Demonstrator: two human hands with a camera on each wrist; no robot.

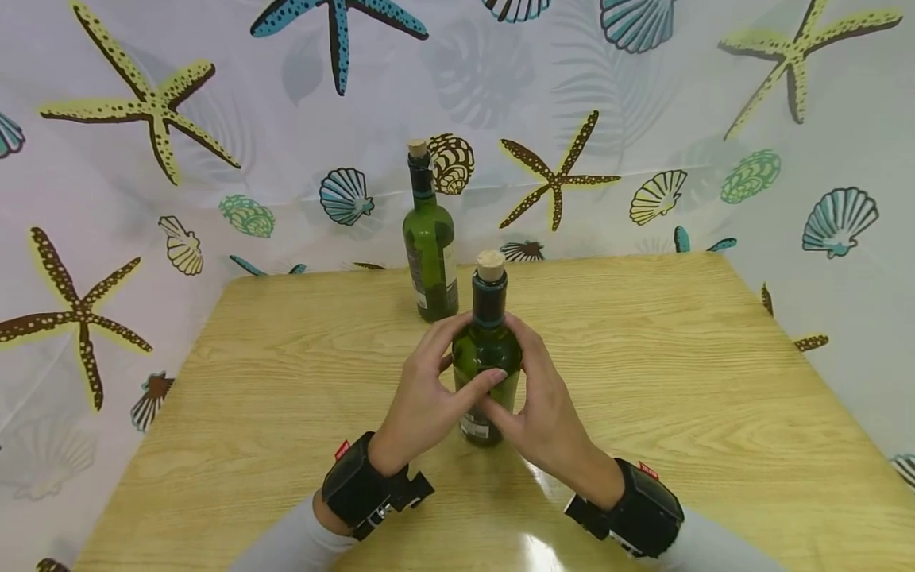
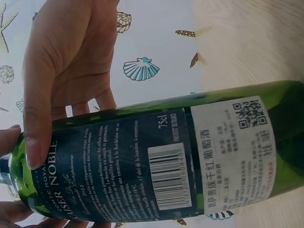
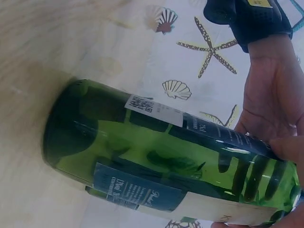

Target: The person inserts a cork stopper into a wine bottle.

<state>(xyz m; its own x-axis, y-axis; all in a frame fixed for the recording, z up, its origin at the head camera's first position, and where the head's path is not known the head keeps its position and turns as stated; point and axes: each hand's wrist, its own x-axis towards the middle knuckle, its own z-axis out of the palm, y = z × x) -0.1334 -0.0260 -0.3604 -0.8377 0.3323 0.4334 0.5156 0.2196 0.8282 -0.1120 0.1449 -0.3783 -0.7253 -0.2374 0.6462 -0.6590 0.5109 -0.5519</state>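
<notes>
A green glass wine bottle [image 1: 489,349] with a cork [image 1: 490,266] in its neck stands upright near the middle of the table. Both hands hold it around the shoulder and upper body. On its left side my left hand [image 1: 434,389] curves round the glass, thumb across the front. From the right my right hand [image 1: 546,405] grips it the same way, its thumb just below the other. The left wrist view shows a dark back label [image 2: 114,166] and a white sticker [image 2: 232,152] with a barcode beside it. Green glass of the bottle [image 3: 137,147] fills the right wrist view.
Behind and slightly left, a second corked green bottle [image 1: 431,254] stands near the back edge of the wooden table [image 1: 300,373]. A white cloth [image 1: 493,71] printed with starfish and shells hangs at the back and sides. Black camera bands [image 1: 364,485] circle both wrists.
</notes>
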